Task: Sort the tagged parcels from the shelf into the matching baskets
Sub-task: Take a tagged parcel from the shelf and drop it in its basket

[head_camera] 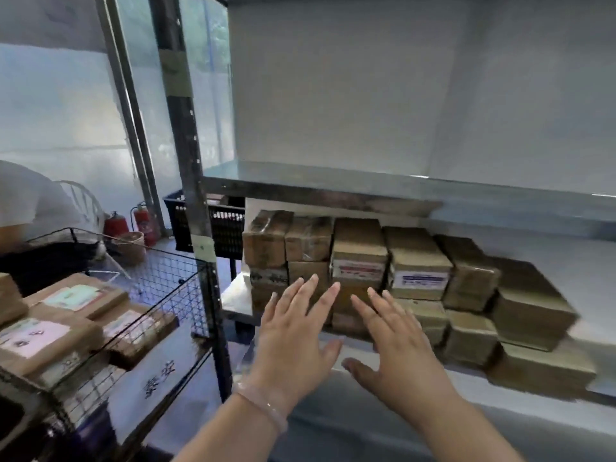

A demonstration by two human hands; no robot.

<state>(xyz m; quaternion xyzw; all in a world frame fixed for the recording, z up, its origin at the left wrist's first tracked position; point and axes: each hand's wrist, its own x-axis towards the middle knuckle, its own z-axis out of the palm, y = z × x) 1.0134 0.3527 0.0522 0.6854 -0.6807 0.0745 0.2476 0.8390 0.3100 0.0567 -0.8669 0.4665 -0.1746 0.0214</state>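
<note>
Several brown cardboard parcels are stacked on the lower metal shelf [333, 348]. One parcel with a red-striped tag [359, 261] stands in the middle, and a parcel with a blue-striped tag [420, 271] sits to its right. My left hand [293, 335] and my right hand [396, 341] are both stretched toward the stack with straight, spread fingers and hold nothing. Their fingertips lie in front of the red-tagged parcel; whether they touch it cannot be told. A black wire basket [173, 295] at the left holds several tagged parcels [76, 298].
The shelf's dark upright post [196, 228] stands between the basket and the parcels. A bare upper shelf board [316, 185] hangs just above the stack. A black plastic crate [223, 225], two red fire extinguishers [143, 221] and a seated person [26, 201] are at the left.
</note>
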